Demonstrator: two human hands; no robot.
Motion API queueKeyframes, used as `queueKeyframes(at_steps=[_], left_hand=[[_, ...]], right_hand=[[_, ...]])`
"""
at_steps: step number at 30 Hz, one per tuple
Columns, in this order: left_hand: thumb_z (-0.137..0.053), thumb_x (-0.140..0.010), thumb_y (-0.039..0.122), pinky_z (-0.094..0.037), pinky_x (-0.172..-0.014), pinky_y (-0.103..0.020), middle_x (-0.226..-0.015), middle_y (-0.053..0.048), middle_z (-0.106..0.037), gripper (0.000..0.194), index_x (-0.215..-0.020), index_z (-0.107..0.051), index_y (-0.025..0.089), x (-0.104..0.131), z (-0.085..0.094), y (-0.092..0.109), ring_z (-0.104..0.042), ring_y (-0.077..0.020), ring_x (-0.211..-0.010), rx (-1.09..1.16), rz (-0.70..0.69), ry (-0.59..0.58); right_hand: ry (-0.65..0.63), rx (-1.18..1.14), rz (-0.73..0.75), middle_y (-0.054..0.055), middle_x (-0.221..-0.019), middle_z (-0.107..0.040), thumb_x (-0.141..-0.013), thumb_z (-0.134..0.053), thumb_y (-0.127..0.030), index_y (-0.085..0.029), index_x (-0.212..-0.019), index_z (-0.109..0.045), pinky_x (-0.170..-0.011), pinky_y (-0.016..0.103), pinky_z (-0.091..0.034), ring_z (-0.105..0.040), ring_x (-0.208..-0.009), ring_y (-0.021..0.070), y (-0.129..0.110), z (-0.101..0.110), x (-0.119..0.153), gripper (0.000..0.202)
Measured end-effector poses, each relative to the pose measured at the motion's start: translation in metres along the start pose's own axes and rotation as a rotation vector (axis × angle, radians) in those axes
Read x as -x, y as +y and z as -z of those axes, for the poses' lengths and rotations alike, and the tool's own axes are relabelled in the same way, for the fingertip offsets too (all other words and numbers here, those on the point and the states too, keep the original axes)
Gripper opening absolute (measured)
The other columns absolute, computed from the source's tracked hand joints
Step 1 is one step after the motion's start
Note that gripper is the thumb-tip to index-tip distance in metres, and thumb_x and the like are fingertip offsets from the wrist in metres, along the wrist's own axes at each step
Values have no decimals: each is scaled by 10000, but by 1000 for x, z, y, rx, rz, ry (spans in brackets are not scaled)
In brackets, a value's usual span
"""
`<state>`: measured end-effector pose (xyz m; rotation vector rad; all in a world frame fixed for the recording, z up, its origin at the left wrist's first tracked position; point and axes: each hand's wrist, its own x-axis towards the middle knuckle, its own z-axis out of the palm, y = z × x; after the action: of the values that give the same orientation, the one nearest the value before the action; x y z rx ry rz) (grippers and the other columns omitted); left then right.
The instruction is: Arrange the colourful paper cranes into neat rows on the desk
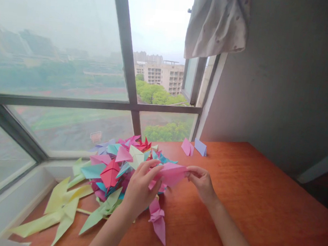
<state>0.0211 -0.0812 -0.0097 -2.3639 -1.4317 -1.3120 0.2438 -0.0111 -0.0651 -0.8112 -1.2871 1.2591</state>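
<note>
Gripping a folded sheet of bright pink paper (173, 174) in the air over the reddish-brown wooden table (260, 208), the two bare hands hold it from opposite sides. The left hand (143, 182) grasps its left end with bent fingers (the exact thumb contact is hard to make out), while the right hand (203, 183) pinches its right corner between thumb and fingertips.

Behind and to the left of the sheet lies a heaped pile of folded paper shapes in red, pink, teal, white and lilac (110, 174). A pale green pointed paper shape (104, 209) sits at the near edge of the heap, and a large pale yellow paper shape with long arms (66, 210) spreads out left of it. Nearer the camera, beside the left hand, lies a pink paper shape with a long pointed tip (160, 218).

Farther back on the table, well apart from the heap, stand a small folded pink paper piece (187, 147) and a small folded periwinkle-blue paper piece (200, 147), side by side. A grey metal-framed window (133, 107) rises behind, with a pale grey spotted curtain (218, 24) at its upper right.
</note>
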Motion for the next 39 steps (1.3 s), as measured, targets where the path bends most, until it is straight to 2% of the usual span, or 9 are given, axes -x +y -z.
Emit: queueKeyframes(at_steps=[3, 7, 10, 27, 35, 39], left_hand=[[-587, -898, 190, -504, -926, -390, -1217, -109, -634, 234, -1120, -660, 210, 0, 0, -4, -616, -246, -1090, 130, 125, 49], [-603, -893, 231, -547, -697, -269, -907, -49, -749, 177, -1036, -700, 192, 0, 1, -8, -699, -178, -767, 369, 320, -15], [-627, -861, 226, -541, -661, -240, -821, -32, -764, 146, -951, -732, 180, 1, 1, -9, -706, -171, -722, 442, 391, 8], [-656, -840, 257, -542, -655, -221, -786, -29, -765, 140, -908, -750, 178, 1, 1, -12, -707, -170, -723, 506, 488, 39], [-663, -838, 291, -560, -654, -246, -768, -38, -761, 170, -910, -754, 167, -2, 2, -8, -700, -176, -698, 574, 533, 50], [-657, -844, 288, -574, -673, -257, -805, -42, -772, 174, -931, -752, 171, 1, 0, -11, -716, -187, -728, 559, 525, 54]], right_hand=[[76, -55, 5, 19, -672, -697, -652, -828, -384, -207, -753, -758, -538, 246, -449, -541, -576, 123, 1, 6, -4, 215], [73, -78, -5, 11, -639, -673, -662, -825, -393, -201, -750, -754, -545, 243, -437, -520, -568, 115, 1, 10, -5, 222], [51, -61, -9, 9, -656, -670, -678, -820, -384, -203, -762, -755, -560, 238, -434, -521, -587, 113, 3, 11, -4, 210], [85, 37, -35, 17, -661, -658, -627, -835, -473, -181, -761, -737, -574, 252, -438, -531, -605, 126, -1, 18, -8, 336], [65, 50, -27, 17, -693, -651, -672, -813, -463, -183, -796, -727, -579, 247, -442, -534, -632, 129, -2, 19, -7, 318], [46, 40, -13, 53, -839, -695, -686, -809, -473, -198, -931, -720, -643, 269, -480, -596, -754, 172, -5, 18, -8, 379]])
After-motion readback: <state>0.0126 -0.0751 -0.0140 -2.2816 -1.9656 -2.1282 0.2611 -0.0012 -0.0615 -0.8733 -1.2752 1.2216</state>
